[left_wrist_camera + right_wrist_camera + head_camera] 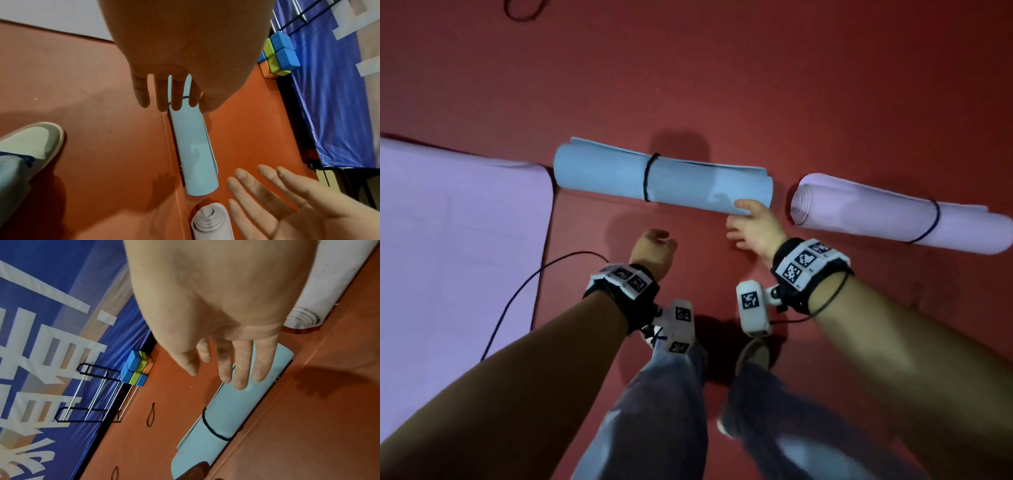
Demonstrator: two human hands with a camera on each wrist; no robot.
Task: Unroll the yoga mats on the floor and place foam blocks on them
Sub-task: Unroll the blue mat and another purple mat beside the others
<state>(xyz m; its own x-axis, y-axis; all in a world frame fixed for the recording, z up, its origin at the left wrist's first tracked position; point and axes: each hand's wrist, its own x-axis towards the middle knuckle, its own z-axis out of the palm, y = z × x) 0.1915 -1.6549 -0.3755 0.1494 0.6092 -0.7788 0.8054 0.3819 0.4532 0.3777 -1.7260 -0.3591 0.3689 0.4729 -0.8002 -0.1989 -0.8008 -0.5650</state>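
Note:
A rolled light-blue yoga mat (661,178) lies on the red floor, bound by a black band (650,176). My right hand (750,226) reaches to its right end with fingers straight and spread; whether they touch the roll (226,415) I cannot tell. My left hand (654,250) hovers nearer me, fingers relaxed and holding nothing, above the floor beside the mat (193,154). A banded rolled purple mat (893,214) lies to the right. An unrolled purple mat (458,240) is spread flat at left. Blue, green and orange foam blocks (136,368) are stacked by the wall.
A blue banner (61,321) and a metal rack (92,394) stand along the wall beside the blocks. Loose black bands (151,416) lie on the floor past the blue mat. A thin cable (524,284) crosses the unrolled mat's edge. My shoe (30,146) stands close behind.

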